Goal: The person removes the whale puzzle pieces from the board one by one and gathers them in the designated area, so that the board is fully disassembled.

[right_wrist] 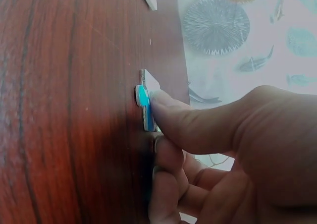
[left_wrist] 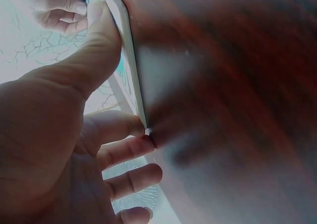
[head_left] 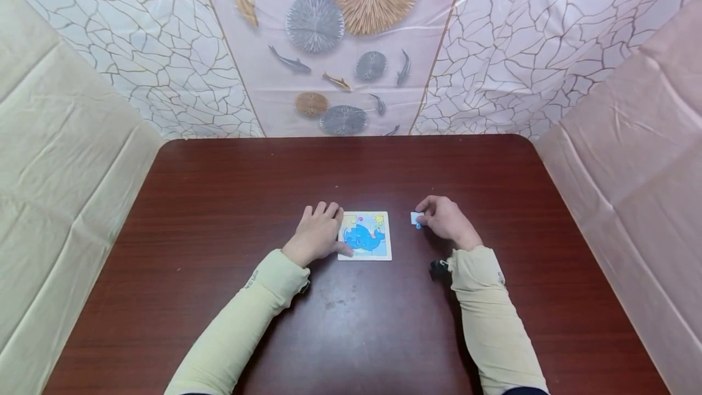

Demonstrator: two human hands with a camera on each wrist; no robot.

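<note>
A square jigsaw puzzle (head_left: 364, 239) with a pale border lies flat on the table, showing a blue whale and a yellow sun. My left hand (head_left: 318, 230) rests at its left side. The left thumb (left_wrist: 101, 33) presses on the puzzle's face by the near edge, while the index fingertip touches its edge and the other fingers spread loosely. To the right of the puzzle, my right hand (head_left: 446, 219) pinches a small white and blue puzzle piece (head_left: 415, 218). In the right wrist view that piece (right_wrist: 147, 105) stands tilted on edge, close above or touching the wood; I cannot tell which.
The dark reddish-brown table (head_left: 351, 328) spreads around both hands. Behind it hangs a patterned cloth (head_left: 340, 78) with round and fish motifs, and beige padded panels (head_left: 641, 139) stand at both sides. A small black object (head_left: 439, 269) is at the right wrist.
</note>
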